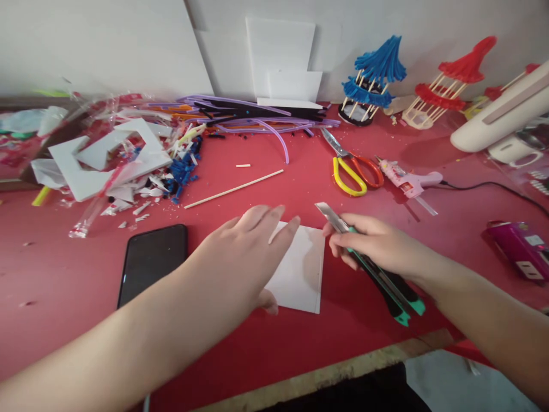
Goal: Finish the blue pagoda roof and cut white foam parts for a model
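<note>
A white foam board piece [302, 269] lies flat on the red table in front of me. My left hand [246, 252] is over its left side, fingers stretched and slightly spread, covering that part; whether it presses on the board I cannot tell. To the right of the board, my right hand [366, 243] grips a green and black utility knife [371, 269]. The knife's blade is out and points up and left, above the table near the board's upper right corner. A black phone [154, 260] rests left of my left hand, partly behind the forearm.
Scissors [354, 171] and a pink glue gun [407, 177] lie beyond my right hand. A thin stick [234, 189] is further forward. Foam scraps [146, 149] pile at the left, pipe cleaners [261, 114] along the wall. Blue [371, 80] and red [450, 86] pavilion models stand at the back right.
</note>
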Action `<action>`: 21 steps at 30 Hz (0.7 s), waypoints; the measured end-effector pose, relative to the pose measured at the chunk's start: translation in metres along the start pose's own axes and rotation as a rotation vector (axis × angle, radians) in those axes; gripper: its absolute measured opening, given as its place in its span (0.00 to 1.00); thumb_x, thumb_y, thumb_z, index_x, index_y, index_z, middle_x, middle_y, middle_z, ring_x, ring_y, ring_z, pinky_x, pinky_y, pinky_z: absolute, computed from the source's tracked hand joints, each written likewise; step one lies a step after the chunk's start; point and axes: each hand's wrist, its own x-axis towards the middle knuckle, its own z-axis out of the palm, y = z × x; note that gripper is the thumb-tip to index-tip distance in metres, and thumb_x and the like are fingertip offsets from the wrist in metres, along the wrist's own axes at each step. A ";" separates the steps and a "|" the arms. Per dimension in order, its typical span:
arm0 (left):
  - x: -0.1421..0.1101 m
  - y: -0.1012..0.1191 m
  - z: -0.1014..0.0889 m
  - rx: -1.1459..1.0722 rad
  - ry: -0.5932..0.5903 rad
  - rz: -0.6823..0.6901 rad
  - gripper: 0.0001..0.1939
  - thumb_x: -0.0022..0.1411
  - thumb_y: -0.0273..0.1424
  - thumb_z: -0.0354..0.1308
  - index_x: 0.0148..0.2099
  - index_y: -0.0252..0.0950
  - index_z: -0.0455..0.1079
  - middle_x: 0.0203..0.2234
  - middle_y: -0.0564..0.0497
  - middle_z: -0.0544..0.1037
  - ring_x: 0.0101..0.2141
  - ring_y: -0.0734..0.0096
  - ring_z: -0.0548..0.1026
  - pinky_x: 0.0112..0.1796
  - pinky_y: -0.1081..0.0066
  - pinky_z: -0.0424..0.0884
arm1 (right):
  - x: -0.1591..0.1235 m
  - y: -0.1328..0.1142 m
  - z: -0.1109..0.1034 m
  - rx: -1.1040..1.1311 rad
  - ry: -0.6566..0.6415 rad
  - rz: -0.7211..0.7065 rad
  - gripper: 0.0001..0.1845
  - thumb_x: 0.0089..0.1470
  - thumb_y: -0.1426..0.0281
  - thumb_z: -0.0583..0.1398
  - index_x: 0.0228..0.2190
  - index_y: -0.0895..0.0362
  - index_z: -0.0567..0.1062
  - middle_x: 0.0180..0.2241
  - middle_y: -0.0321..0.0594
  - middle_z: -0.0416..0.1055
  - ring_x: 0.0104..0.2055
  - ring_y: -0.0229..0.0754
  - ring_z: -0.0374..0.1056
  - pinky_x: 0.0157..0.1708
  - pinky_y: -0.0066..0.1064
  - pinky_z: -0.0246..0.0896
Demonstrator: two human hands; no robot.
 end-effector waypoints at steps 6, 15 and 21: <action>0.005 -0.020 0.017 -0.051 0.027 0.006 0.46 0.41 0.40 0.77 0.60 0.30 0.63 0.53 0.36 0.72 0.52 0.45 0.71 0.48 0.56 0.69 | 0.035 -0.010 0.006 0.412 0.040 -0.094 0.08 0.48 0.72 0.62 0.33 0.56 0.70 0.24 0.34 0.70 0.19 0.34 0.64 0.19 0.28 0.54; 0.009 -0.052 0.007 -0.286 0.188 -0.164 0.18 0.66 0.49 0.52 0.42 0.39 0.67 0.38 0.47 0.74 0.38 0.55 0.74 0.37 0.62 0.63 | 0.035 0.005 0.003 0.461 -0.046 -0.148 0.17 0.46 0.62 0.70 0.32 0.55 0.70 0.19 0.29 0.67 0.18 0.32 0.60 0.19 0.27 0.55; 0.010 -0.054 -0.002 -0.350 0.203 -0.214 0.18 0.65 0.48 0.51 0.42 0.39 0.66 0.34 0.49 0.76 0.35 0.56 0.75 0.33 0.64 0.61 | 0.035 0.004 0.008 0.405 -0.093 -0.138 0.22 0.37 0.65 0.75 0.30 0.56 0.71 0.16 0.27 0.67 0.18 0.31 0.61 0.19 0.26 0.57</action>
